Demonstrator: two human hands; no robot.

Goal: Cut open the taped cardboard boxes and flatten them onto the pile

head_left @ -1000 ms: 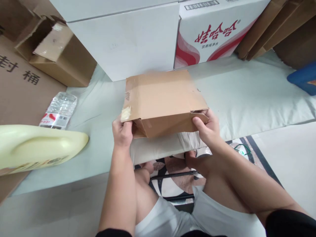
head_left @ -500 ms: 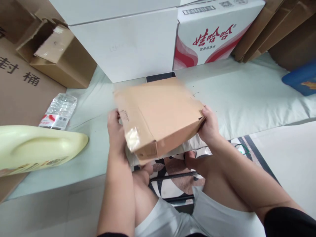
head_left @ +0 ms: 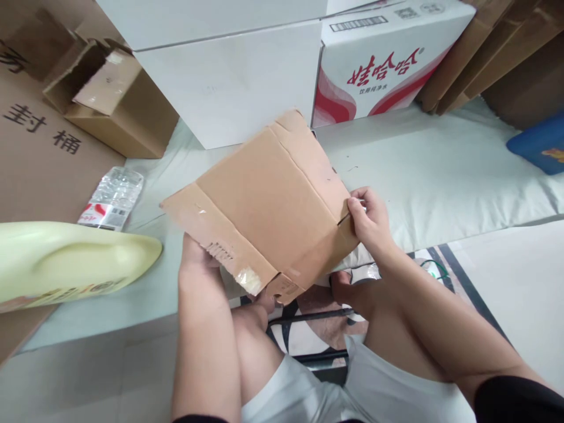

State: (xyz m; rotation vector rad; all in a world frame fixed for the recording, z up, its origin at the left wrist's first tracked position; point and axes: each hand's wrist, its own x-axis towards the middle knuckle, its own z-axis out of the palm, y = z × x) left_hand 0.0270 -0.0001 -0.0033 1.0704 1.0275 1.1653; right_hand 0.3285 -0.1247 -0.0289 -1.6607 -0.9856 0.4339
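A brown cardboard box (head_left: 268, 188), partly flattened with its flaps spread out, is held tilted between my hands above the pale cloth surface. Clear tape and a ragged torn patch show along its left flap. My right hand (head_left: 369, 217) pinches the right edge, thumb on top and fingers beneath. At the lower left edge is my left hand (head_left: 200, 255), closed around the flap; most of its fingers are hidden under the cardboard.
White cartons (head_left: 238, 88) and a red-and-white water carton (head_left: 388, 70) stand behind. To the left are a clear plastic bottle (head_left: 117, 194), a pale yellow jug (head_left: 79, 264) and a small open brown box (head_left: 127, 106). A blue container (head_left: 540, 144) sits at the right.
The cardboard box has turned and opened out flatter, its flaps now spread. My left hand has moved slightly left and down; my right hand still grips the right edge.
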